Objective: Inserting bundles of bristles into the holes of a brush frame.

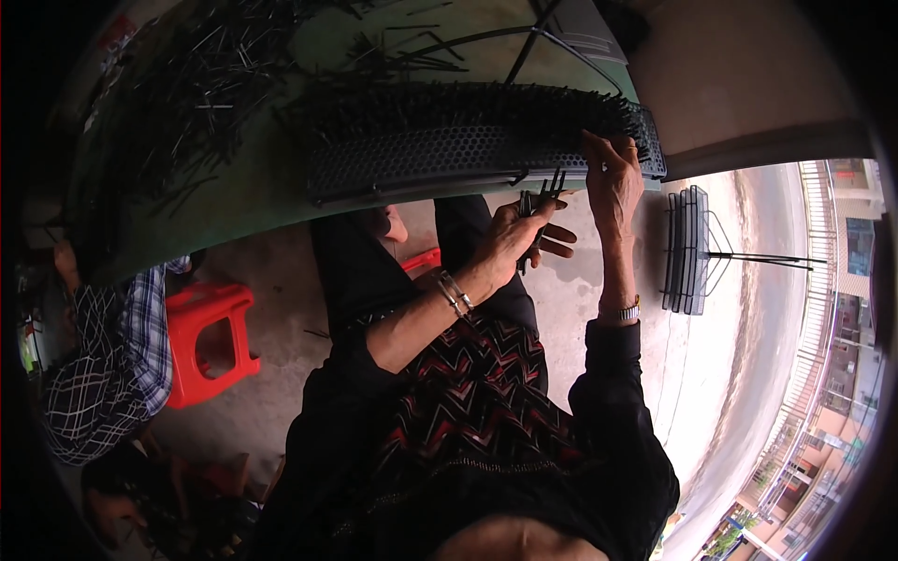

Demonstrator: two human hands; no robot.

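Along the near edge of a green tabletop [234, 221] lies a long dark rack [374, 166] with a panel full of round holes. Many short black sticks [468, 105] stand packed along its far side. My right hand [615, 182] is at the rack's right end, fingertips pinched together against the sticks; whatever is between them is too small to make out. Just below the rack's front edge, my left hand [517, 236] holds a small bunch of thin black sticks [558, 181], with some of its fingers stretched out to the right.
Loose black sticks lie in a big heap [220, 75] on the table's far left. A thin-legged black frame [538, 30] rises behind the rack. Left on the floor stands a red plastic stool [234, 299], beside a person in checked clothes [145, 327]. A wire rack [686, 251] stands at right.
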